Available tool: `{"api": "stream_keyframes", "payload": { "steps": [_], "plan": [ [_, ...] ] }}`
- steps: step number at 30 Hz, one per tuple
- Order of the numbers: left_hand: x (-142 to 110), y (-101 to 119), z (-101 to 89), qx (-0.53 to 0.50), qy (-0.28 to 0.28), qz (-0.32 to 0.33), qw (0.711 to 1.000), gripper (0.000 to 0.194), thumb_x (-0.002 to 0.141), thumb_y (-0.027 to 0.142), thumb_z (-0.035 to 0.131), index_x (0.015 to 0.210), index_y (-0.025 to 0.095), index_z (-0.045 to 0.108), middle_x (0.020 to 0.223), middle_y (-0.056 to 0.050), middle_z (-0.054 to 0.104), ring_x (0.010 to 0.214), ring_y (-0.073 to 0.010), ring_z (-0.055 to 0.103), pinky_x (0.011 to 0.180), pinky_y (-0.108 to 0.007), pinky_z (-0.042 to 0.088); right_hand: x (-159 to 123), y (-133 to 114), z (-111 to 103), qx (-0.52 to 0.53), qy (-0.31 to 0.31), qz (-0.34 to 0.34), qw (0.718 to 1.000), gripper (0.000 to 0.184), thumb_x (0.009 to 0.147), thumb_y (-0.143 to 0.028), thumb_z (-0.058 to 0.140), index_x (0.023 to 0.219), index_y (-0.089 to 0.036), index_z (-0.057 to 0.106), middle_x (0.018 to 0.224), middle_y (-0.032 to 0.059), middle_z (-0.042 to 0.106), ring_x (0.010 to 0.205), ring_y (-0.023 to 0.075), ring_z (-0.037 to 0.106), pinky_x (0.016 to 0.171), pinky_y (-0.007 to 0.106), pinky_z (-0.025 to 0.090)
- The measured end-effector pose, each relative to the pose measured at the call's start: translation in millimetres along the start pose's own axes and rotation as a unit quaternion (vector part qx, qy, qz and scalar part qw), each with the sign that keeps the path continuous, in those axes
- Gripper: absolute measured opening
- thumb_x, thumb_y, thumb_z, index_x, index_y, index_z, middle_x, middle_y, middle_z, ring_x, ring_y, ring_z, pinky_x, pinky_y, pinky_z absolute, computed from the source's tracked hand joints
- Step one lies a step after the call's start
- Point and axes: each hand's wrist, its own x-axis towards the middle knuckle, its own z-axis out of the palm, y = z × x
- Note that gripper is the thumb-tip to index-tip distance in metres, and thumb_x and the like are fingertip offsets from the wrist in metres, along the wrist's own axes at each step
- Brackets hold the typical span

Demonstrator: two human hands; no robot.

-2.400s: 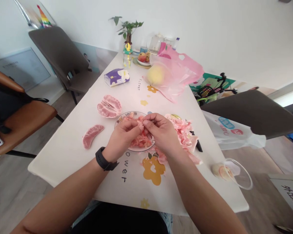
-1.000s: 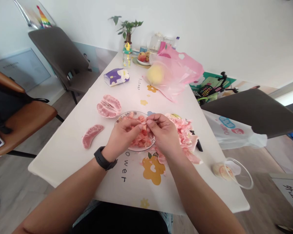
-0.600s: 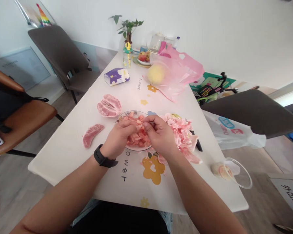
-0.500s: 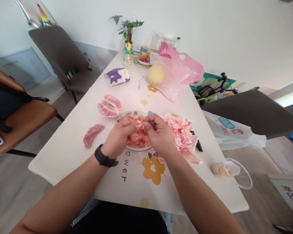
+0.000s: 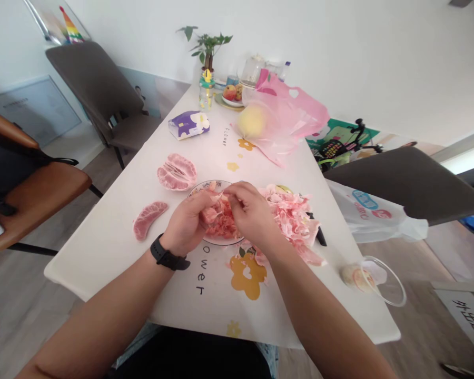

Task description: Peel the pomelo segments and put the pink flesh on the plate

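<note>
I watch both forearms reach in from the near edge of the table (image 5: pixel 114 263), wrists low and hands angled toward each other over one plate (image 5: pixel 218 183). The left hand (image 5: pixel 186 223), its wrist in a dark band (image 5: pixel 166 256), is turned partly inward and pinches a piece of pink flesh (image 5: pixel 210 215) between thumb and fingers. The right hand (image 5: pixel 256 217) is palm down, its fingers curled and bunched with the thumb just beside the piece's upper end; I cannot tell whether they pinch pale membrane there or only touch it.

So the piece sits in the left grip, right of that palm and left of the right fingertips, above the loose pulp (image 5: pixel 223 227) on the plate.

Counting the rest, I get one loose wedge (image 5: pixel 150 221) and one larger peeled section (image 5: pixel 177 172) left of the plate, one heap of peelings (image 5: pixel 294 218) to its right with one black handle (image 5: pixel 321 236) jutting out, and one yellow fruit (image 5: pixel 252 121) in one pink bag (image 5: pixel 300 108) beyond.
</note>
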Motion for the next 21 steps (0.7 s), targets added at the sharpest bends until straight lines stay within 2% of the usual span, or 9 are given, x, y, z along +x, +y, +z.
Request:
{"api": "stream_keyframes", "payload": {
  "steps": [2, 4, 7, 11, 14, 17, 21],
  "plan": [
    [1, -1, -1.1, -0.015, -0.007, 0.005, 1.000, 0.031, 0.077, 0.023, 0.075, 0.055, 0.017, 0.054, 0.055, 0.004, 0.047, 0.053, -0.0074, 0.041, 0.053, -0.024, 0.035, 2, -3, 1, 0.032, -0.042, -0.011, 0.999, 0.035, 0.098, -0.013, 0.049, 0.116, -0.025, 0.078, 0.138, 0.0090, 0.073, 0.130, 0.0249, 0.067, 0.115, 0.047, 0.050],
    [3, -1, -1.9, -0.024, -0.004, 0.005, 1.000, 0.029, 0.078, 0.022, 0.076, 0.058, 0.017, 0.056, 0.057, 0.004, 0.048, 0.054, -0.0074, 0.042, 0.053, -0.024, 0.036, 4, -7, 2, 0.076, -0.052, 0.017, 0.996, 0.040, 0.098, -0.013, 0.050, 0.123, -0.027, 0.078, 0.147, 0.0053, 0.069, 0.139, 0.0236, 0.062, 0.121, 0.047, 0.046],
    [4, -1, -2.7, -0.026, 0.005, -0.002, 1.000, 0.022, 0.077, 0.023, 0.078, 0.064, 0.017, 0.061, 0.056, 0.004, 0.049, 0.053, -0.0077, 0.043, 0.052, -0.024, 0.035, 8, -13, -1, 0.141, -0.062, 0.079, 0.985, 0.037, 0.097, -0.018, 0.055, 0.122, -0.031, 0.079, 0.145, 0.0024, 0.071, 0.137, 0.0233, 0.064, 0.120, 0.048, 0.048],
    [5, -2, -4.4, -0.023, 0.001, 0.000, 1.000, 0.019, 0.078, 0.023, 0.077, 0.065, 0.017, 0.063, 0.051, 0.005, 0.048, 0.050, -0.0077, 0.042, 0.050, -0.025, 0.033, 14, -15, -6, 0.225, -0.111, 0.099, 0.963, 0.020, 0.095, -0.029, 0.066, 0.109, -0.029, 0.081, 0.131, 0.0031, 0.077, 0.124, 0.0223, 0.070, 0.111, 0.045, 0.053],
    [6, -2, -5.4, -0.022, 0.015, -0.004, 1.000, 0.020, 0.077, 0.022, 0.077, 0.063, 0.017, 0.062, 0.049, 0.005, 0.047, 0.048, -0.0072, 0.040, 0.049, -0.025, 0.032, 16, -15, -7, 0.269, -0.122, 0.128, 0.947, 0.012, 0.092, -0.035, 0.071, 0.096, -0.025, 0.078, 0.114, 0.0036, 0.080, 0.103, 0.0202, 0.073, 0.095, 0.040, 0.058],
    [7, -3, -5.0, -0.014, 0.029, -0.002, 0.999, 0.019, 0.075, 0.022, 0.077, 0.063, 0.017, 0.064, 0.049, 0.005, 0.047, 0.047, -0.0067, 0.040, 0.049, -0.025, 0.033, 15, -15, -9, 0.228, -0.122, 0.154, 0.954, 0.016, 0.092, -0.038, 0.071, 0.088, -0.023, 0.073, 0.095, 0.0023, 0.078, 0.084, 0.0180, 0.069, 0.080, 0.035, 0.055],
    [7, -3, -4.1, 0.005, 0.034, 0.004, 0.999, 0.019, 0.074, 0.020, 0.077, 0.062, 0.017, 0.063, 0.051, 0.005, 0.049, 0.048, -0.0065, 0.041, 0.049, -0.024, 0.035, 13, -17, -18, 0.116, -0.163, 0.128, 0.971, 0.019, 0.096, -0.038, 0.064, 0.085, -0.023, 0.070, 0.081, 0.0001, 0.072, 0.072, 0.0166, 0.061, 0.065, 0.032, 0.046]
  ]
}}
